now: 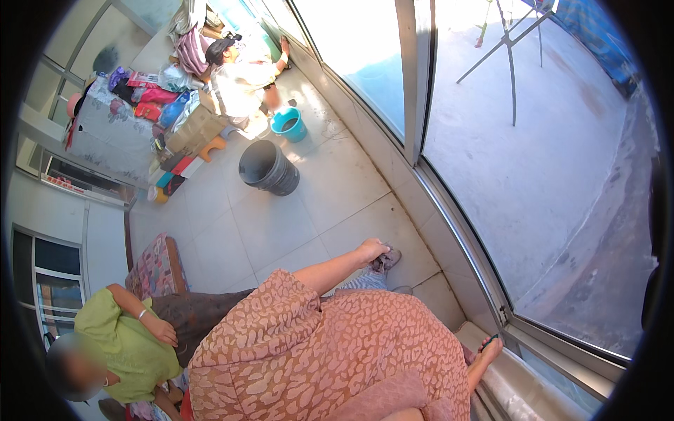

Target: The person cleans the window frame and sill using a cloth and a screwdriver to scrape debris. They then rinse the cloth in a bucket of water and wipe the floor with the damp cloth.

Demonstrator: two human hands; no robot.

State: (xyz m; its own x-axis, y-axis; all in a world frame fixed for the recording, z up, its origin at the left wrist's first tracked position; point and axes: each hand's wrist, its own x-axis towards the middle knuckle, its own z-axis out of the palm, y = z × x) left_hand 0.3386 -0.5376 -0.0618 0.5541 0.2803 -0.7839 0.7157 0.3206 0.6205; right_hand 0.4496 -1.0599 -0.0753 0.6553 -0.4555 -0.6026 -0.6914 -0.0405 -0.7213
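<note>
My left hand (370,251) hangs low in front of me, closed around what looks like a crumpled grey rag (380,261). Just behind the rag is my shoe (392,258), below a striped trouser leg (363,280). Over to the right, my right hand (491,351) is beside the metal frame of the sliding window (508,326). Its fingers hold a small dark-green object (489,341), mostly hidden by the hand. My patterned pink top (337,358) fills the lower middle of the view.
A black bucket (269,168) and a turquoise bucket (289,125) stand on the tiled floor (274,226). Another person (237,84) crouches by the window wall. Someone in a green top (124,337) is at my left. Boxes (195,126) and bags line the far side.
</note>
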